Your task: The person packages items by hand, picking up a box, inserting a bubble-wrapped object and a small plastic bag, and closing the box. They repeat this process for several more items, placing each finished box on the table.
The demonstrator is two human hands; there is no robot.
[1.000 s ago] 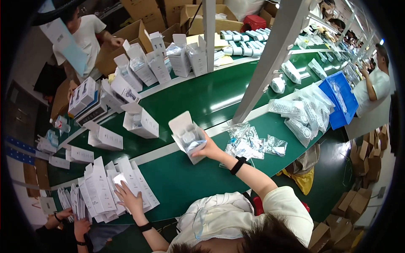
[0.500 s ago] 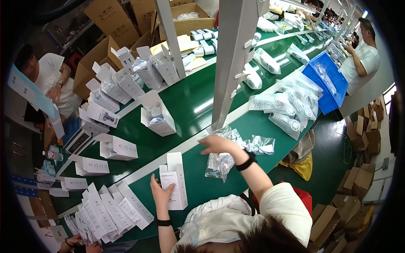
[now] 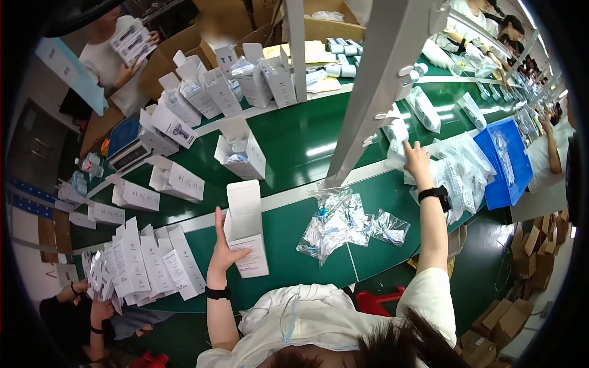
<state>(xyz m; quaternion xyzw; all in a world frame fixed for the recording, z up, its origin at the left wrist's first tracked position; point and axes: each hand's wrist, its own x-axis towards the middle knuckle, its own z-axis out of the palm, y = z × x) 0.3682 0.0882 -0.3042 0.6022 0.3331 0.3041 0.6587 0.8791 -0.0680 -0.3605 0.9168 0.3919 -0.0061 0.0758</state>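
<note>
My left hand is at the left side of an open white carton, its thumb across the front and its fingers stretched along the edge. The carton's lid flap stands up; its inside looks bare where it shows. My right arm reaches far right, and my right hand has its fingers spread over the bubble-wrapped items. Its fingertips are close to a wrapped piece by the metal post. Whether they touch it, I cannot tell. Between my arms lie clear plastic bags of small parts.
Several flattened white cartons lie at the left. A filled open carton stands on the green belt. The metal post rises from the rail. A blue bin is at right. Co-workers' hands handle cartons at lower left.
My right hand has moved from above the plastic bags rightward to the bubble-wrapped items. My left hand stays at the carton, whose opening now shows more. The person at upper left now holds a printed box.
</note>
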